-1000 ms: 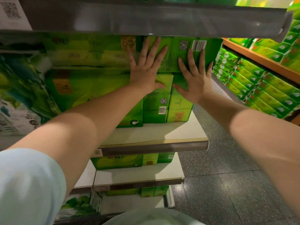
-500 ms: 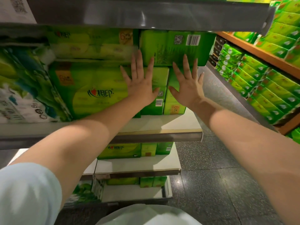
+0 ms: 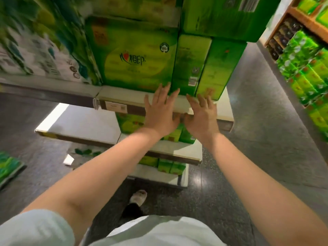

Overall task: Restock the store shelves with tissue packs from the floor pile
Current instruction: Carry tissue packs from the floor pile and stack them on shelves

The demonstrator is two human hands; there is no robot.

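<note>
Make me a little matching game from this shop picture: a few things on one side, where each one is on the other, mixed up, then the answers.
Things:
1. left hand
2. big green tissue pack
3. shoe
4. flat green pack

Places:
A. on the dark floor, below the shelves
B. on the floor at the far left edge
C. standing on the shelf, logo facing out
D. open, fingers spread, over the shelf's front edge

Pairs: 1-D, 2-C, 3-A, 4-B

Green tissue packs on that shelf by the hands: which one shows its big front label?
The wide pack left of the left hand, with the red heart logo. The two narrow packs beside it, above the right hand, show only their ends.
</note>
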